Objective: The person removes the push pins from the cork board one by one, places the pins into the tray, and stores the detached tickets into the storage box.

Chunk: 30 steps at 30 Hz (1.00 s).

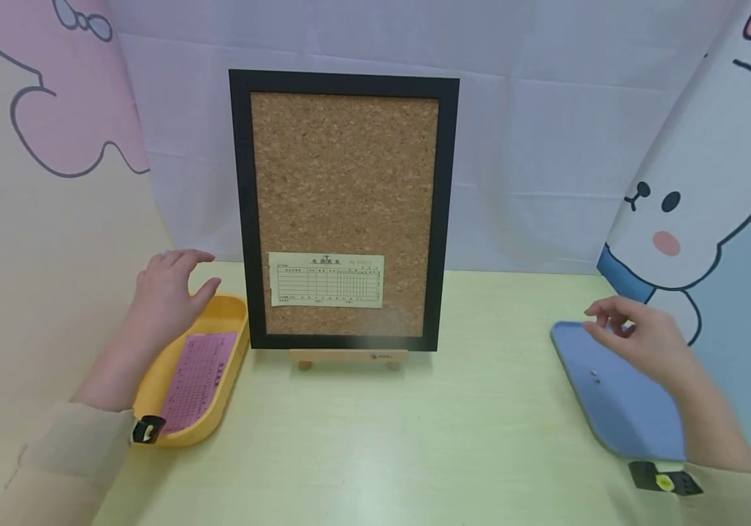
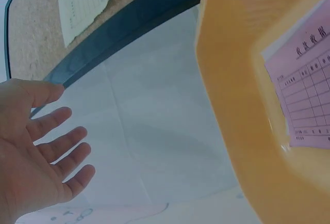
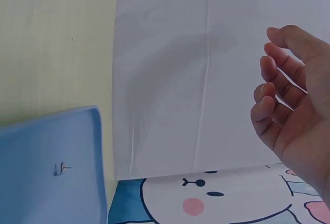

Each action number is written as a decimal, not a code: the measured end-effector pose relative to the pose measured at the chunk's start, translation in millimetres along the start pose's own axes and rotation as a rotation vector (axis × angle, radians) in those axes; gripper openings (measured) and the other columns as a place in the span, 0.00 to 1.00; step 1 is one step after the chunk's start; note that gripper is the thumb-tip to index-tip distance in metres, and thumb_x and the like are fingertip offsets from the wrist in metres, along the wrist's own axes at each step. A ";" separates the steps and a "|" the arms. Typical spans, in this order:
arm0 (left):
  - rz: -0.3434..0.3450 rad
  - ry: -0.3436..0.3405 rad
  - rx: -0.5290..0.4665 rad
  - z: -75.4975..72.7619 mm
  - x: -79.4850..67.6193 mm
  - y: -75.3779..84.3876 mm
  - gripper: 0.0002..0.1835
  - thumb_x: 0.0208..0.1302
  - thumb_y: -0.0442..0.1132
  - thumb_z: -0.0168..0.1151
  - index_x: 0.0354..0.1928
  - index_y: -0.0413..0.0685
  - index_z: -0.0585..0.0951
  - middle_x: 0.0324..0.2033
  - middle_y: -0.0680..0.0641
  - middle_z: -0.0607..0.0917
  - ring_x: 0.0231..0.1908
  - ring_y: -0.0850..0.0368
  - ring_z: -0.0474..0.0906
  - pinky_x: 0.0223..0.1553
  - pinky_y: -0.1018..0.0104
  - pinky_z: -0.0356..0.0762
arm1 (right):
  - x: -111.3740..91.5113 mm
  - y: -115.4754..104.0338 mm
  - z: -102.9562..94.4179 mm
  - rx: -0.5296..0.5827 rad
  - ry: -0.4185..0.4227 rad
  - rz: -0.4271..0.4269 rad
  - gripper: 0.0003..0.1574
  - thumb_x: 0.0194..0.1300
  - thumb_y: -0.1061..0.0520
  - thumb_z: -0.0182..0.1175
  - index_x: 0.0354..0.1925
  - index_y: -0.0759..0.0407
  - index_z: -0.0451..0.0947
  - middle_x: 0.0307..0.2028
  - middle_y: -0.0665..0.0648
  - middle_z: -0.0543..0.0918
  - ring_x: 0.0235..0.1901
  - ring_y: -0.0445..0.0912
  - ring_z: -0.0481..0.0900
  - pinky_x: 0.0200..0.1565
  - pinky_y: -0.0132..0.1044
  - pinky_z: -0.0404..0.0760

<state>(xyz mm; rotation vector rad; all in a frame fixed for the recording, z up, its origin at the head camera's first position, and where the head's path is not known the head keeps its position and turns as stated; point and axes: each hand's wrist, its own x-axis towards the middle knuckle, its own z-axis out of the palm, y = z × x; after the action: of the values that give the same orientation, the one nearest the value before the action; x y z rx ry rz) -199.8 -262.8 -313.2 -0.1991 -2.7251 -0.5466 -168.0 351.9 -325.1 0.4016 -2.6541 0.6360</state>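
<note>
My left hand (image 1: 168,296) hovers over the far end of a yellow tray (image 1: 239,321), its fingers spread and nothing in them, as the left wrist view shows. Inside that tray lies a pink printed form (image 1: 199,380). Over at the right, my right hand (image 1: 645,340) hangs above a blue tray (image 1: 625,409) with loosely bent, empty fingers (image 3: 281,79). A pair of small metal thumbtacks (image 3: 61,169) lies in the blue tray. Between the hands stands a black-framed corkboard (image 1: 349,175). A pale printed form (image 1: 326,281) hangs low on the cork, a thumbtack (image 1: 326,258) at its top edge.
A small wooden stand (image 1: 349,356) supports the corkboard on the pale yellow-green table (image 1: 375,438). Behind it hangs a white cloth (image 1: 540,146). Cartoon-printed panels (image 1: 678,204) border both sides.
</note>
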 end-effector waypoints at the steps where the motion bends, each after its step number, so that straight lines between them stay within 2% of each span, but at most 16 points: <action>1: 0.003 0.008 -0.010 -0.6 -0.9 3.2 0.20 0.65 0.39 0.57 0.57 0.38 0.72 0.57 0.30 0.70 0.57 0.30 0.59 0.52 0.34 0.54 | 0.5 -3.8 0.1 0.010 0.013 -0.006 0.10 0.56 0.58 0.67 0.38 0.55 0.79 0.26 0.49 0.76 0.26 0.32 0.68 0.25 0.21 0.67; 4: 0.014 0.028 -0.050 -2.0 -3.4 11.9 0.20 0.65 0.39 0.57 0.56 0.37 0.72 0.57 0.30 0.71 0.58 0.29 0.59 0.55 0.33 0.52 | 1.8 -15.2 1.8 0.033 0.075 -0.050 0.11 0.54 0.61 0.68 0.38 0.55 0.79 0.26 0.46 0.75 0.25 0.31 0.68 0.28 0.18 0.67; 10: 0.021 0.077 -0.116 0.2 -7.6 23.1 0.20 0.64 0.37 0.58 0.57 0.37 0.72 0.57 0.30 0.70 0.60 0.29 0.59 0.66 0.36 0.36 | 4.7 -35.6 8.2 0.068 0.236 -0.180 0.16 0.46 0.68 0.70 0.36 0.58 0.81 0.24 0.42 0.75 0.24 0.28 0.67 0.29 0.16 0.68; 15: 0.022 0.121 -0.174 3.9 -9.3 30.6 0.22 0.64 0.37 0.58 0.58 0.38 0.71 0.59 0.32 0.69 0.60 0.32 0.59 0.64 0.35 0.44 | 7.1 -52.2 15.6 0.096 0.313 -0.215 0.17 0.45 0.70 0.70 0.36 0.62 0.81 0.25 0.45 0.75 0.26 0.28 0.67 0.31 0.14 0.69; 20: -0.001 0.121 -0.236 8.3 -10.6 38.4 0.25 0.65 0.40 0.58 0.62 0.40 0.67 0.63 0.35 0.64 0.63 0.34 0.55 0.59 0.34 0.52 | 9.3 -68.7 25.4 0.154 0.357 -0.220 0.17 0.46 0.71 0.70 0.37 0.63 0.80 0.26 0.48 0.76 0.27 0.31 0.68 0.32 0.14 0.70; 24: -0.032 0.111 -0.253 12.7 -12.4 45.7 0.27 0.66 0.44 0.58 0.65 0.44 0.66 0.66 0.38 0.61 0.64 0.36 0.53 0.59 0.34 0.54 | 11.0 -81.5 32.9 0.195 0.374 -0.213 0.16 0.46 0.72 0.69 0.37 0.63 0.80 0.26 0.49 0.77 0.28 0.32 0.69 0.32 0.15 0.70; 30: -0.025 0.141 -0.293 21.2 -14.2 54.3 0.28 0.65 0.45 0.58 0.65 0.45 0.65 0.68 0.40 0.59 0.66 0.38 0.53 0.61 0.36 0.56 | 15.1 -95.0 47.0 0.261 0.398 -0.222 0.16 0.46 0.72 0.69 0.36 0.63 0.81 0.26 0.52 0.79 0.27 0.33 0.71 0.32 0.16 0.71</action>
<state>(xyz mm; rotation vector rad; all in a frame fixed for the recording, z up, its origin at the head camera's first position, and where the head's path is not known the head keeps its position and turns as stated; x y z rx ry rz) -182.1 -205.6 -317.9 -0.1914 -2.5046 -0.9305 -161.4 245.1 -322.0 0.5672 -2.1226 0.8899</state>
